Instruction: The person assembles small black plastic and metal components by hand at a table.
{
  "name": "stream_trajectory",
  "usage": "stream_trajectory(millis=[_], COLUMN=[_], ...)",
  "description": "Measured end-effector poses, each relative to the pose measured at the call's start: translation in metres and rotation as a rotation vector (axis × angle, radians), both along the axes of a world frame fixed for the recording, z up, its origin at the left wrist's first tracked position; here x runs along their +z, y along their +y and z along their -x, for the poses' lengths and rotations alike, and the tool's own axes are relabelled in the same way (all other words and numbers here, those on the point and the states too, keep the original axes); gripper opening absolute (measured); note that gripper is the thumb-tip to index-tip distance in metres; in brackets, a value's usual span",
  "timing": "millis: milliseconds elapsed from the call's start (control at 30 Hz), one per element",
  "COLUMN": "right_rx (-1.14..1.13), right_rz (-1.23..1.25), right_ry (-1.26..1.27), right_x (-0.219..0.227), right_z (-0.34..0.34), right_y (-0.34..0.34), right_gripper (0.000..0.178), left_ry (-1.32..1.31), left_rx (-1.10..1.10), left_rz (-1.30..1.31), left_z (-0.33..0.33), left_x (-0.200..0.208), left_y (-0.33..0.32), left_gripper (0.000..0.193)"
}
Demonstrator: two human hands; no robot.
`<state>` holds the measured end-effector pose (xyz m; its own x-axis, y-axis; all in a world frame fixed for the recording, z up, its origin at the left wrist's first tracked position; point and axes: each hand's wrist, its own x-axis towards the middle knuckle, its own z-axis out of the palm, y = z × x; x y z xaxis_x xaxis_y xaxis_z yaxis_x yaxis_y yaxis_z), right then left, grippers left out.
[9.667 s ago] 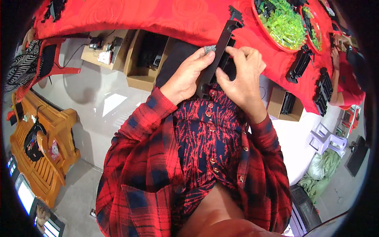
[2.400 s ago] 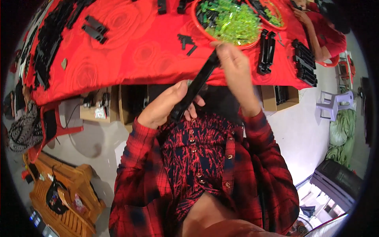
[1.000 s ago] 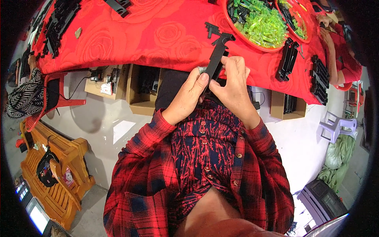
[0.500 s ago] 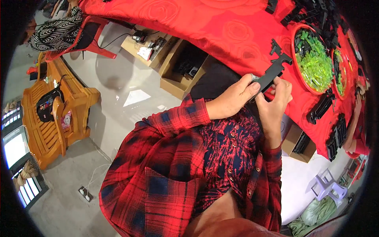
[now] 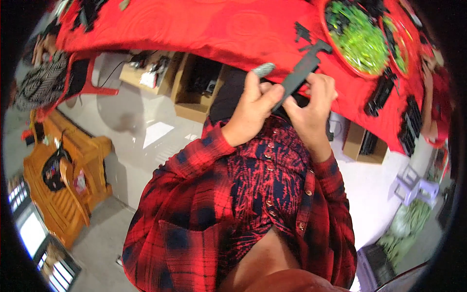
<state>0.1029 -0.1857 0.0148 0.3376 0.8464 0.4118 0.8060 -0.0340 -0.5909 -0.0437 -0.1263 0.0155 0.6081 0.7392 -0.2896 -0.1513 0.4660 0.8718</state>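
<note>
Left hand [image 5: 252,113] and right hand [image 5: 311,109] both pinching one long black part [image 5: 297,77], angled between them; its near end hidden by fingers; two red trays [image 5: 362,74] far right, larger one cut off at top; green pieces [image 5: 357,39] inside too blurred to count.

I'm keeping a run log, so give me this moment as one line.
left hand: holding long black part | right hand: at its right edge | nearby: red bowl with green pieces, on red tablecloth
</note>
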Motion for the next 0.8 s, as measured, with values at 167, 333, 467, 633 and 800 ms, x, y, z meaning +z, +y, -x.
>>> stream_trajectory(millis=[167,333,467,633,800], right_rx=[-0.043,-0.054,-0.035,-0.016,0.008], right_rz=[-0.019,-0.061,-0.057,-0.032,0.001], right_ry=[0.029,0.012,-0.002,-0.026,-0.027], right_x=[0.000,-0.004,-0.006,-0.013,-0.012], right_z=[0.002,-0.001,0.001,0.002,0.009], right_y=[-0.003,-0.004,-0.005,-0.008,-0.005], right_gripper=[0.051,0.051,0.052,0.055,0.055], left_ry=[-0.017,0.055,0.043,-0.051,-0.021], left_rx=[-0.018,-0.051,-0.023,-0.031,-0.020], left_rz=[0.014,-0.068,-0.055,-0.014,0.019], left_z=[-0.002,-0.005,-0.004,0.001,0.011], left_x=[-0.004,-0.006,-0.008,-0.014,-0.013], left_y=[0.000,0.000,0.001,-0.002,0.001], left_gripper=[0.048,0.052,0.050,0.050,0.050])
